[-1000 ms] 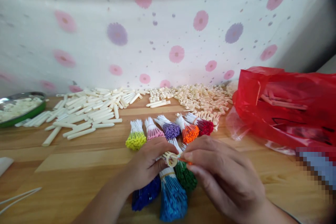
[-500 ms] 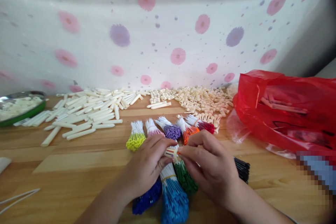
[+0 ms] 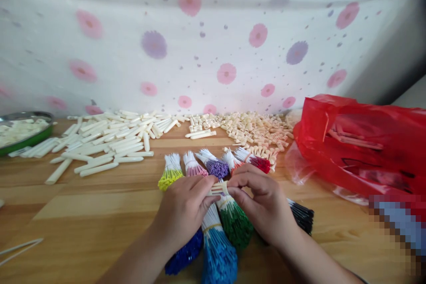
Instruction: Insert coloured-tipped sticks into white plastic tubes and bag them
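Between my two hands is a small cream slotted plastic pen part [image 3: 218, 188], held level. My left hand [image 3: 184, 202] pinches its left end with thumb and fingers. At the other end, my right hand [image 3: 266, 206] closes its thumb and fingertips on the rim. Coloured strips show in the slots. Beneath and around the hands lie bundles of thin white pen refills with coloured ends: green [image 3: 236, 224], light blue [image 3: 218, 248], dark blue [image 3: 186, 253] and black [image 3: 302, 216]. Behind them are yellow [image 3: 171, 175], pink [image 3: 193, 165], purple [image 3: 214, 164], orange [image 3: 232, 159] and red [image 3: 256, 159] bundles.
Cream pen barrels [image 3: 113, 140] are heaped at the back left, beside a green-rimmed bowl [image 3: 33, 137] of small pieces. Slotted cream parts [image 3: 256, 128] are piled at the back right. A red plastic bag [image 3: 333, 151] stands on the right. A flowered curtain [image 3: 199, 53] hangs behind the wooden table [image 3: 83, 226].
My right fingertips have shifted onto the right end of the slotted part, and the orange bit seen at them before no longer shows. The part is now held more level.
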Demonstrator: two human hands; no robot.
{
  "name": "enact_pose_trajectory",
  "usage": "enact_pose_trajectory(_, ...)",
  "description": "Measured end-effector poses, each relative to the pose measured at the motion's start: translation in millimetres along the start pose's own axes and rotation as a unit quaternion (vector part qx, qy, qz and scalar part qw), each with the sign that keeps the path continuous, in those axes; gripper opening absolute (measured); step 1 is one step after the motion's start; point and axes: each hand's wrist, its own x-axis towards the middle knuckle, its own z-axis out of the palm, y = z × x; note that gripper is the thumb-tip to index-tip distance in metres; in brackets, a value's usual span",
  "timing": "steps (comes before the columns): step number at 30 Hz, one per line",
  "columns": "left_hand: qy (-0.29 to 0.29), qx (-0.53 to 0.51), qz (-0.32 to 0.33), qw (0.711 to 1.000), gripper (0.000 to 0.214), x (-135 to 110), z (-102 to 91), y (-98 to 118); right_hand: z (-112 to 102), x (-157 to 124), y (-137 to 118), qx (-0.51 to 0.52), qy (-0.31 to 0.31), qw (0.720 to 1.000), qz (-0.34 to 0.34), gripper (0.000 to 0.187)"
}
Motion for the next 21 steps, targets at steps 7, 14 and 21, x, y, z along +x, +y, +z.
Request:
enact_pose_trajectory(7, 0.005, 0.023, -0.014, 1.000, 0.025, 0, -1.1, 0, 11, -6, 5, 0.126, -0.001, 0.988, 0.092, 0.011)
enact_pose_trajectory(14, -0.016, 0.008, -0.047, 0.999, 0.021, -1, 4.7, -10, -32, 3, 36, -0.019, 0.009, 0.994, 0.107, 0.022)
enact_pose_trajectory(21, -0.049, -0.014, -0.091, 0.995, 0.020, -1, 10.4, -12, -93, 25, 81, -0.376, -0.102, 0.901, 0.188, 0.015)
